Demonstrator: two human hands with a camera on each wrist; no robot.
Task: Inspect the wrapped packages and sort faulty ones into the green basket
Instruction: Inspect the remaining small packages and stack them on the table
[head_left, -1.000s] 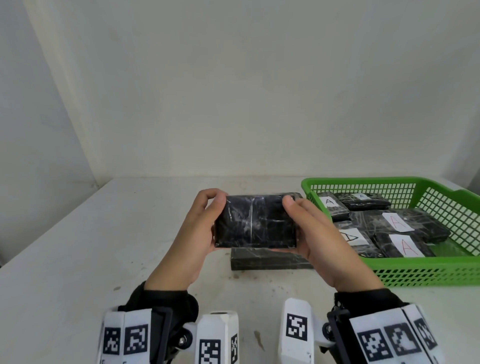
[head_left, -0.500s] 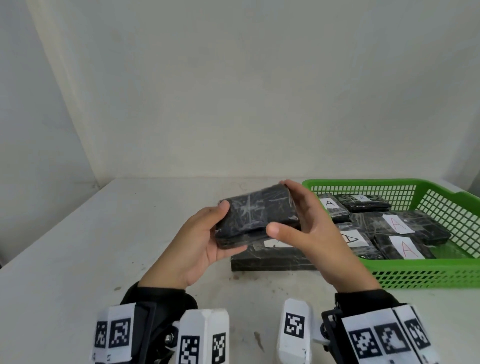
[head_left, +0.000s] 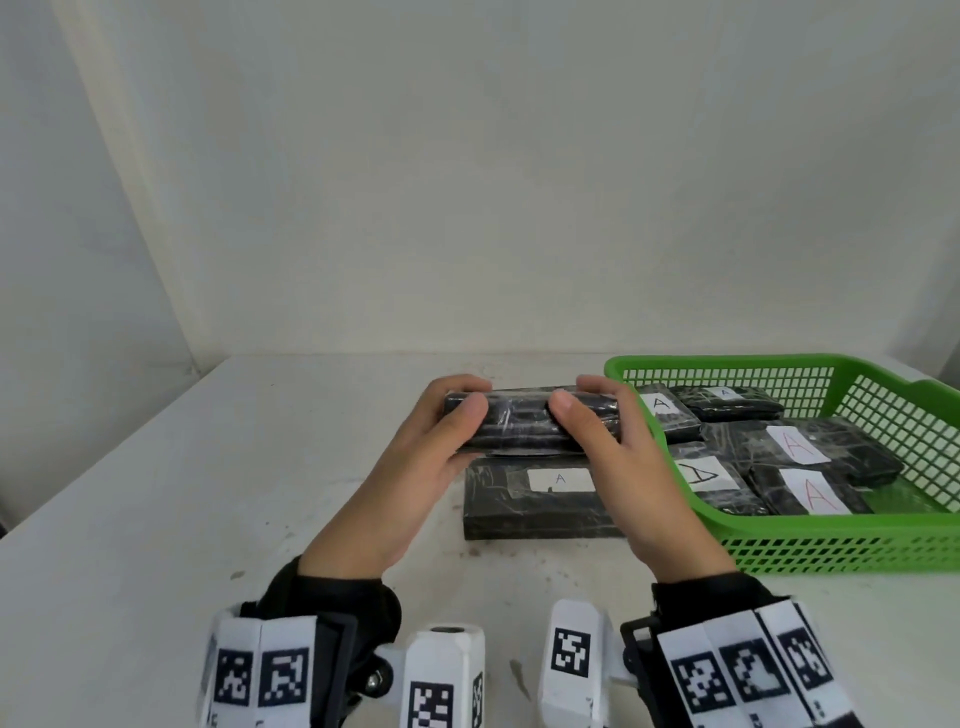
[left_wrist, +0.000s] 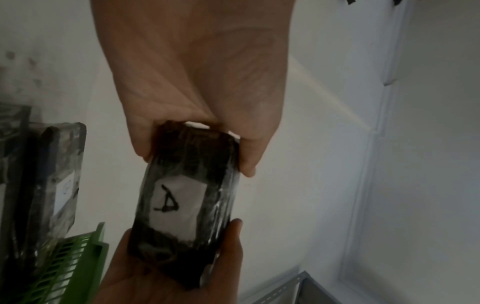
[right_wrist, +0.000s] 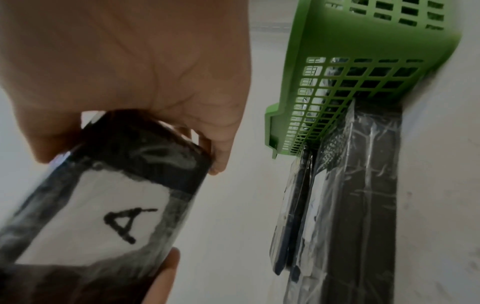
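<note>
While both hands clamp it by the ends, left hand and right hand hold one package in the air above the desk, each grip closed on it. Its underside label reads "A" in black. Black block, shiny clear wrap, creased. Below it a second package lies on the desk, label "A". Just right, the green basket holds several more, labelled "A", some in red.
</note>
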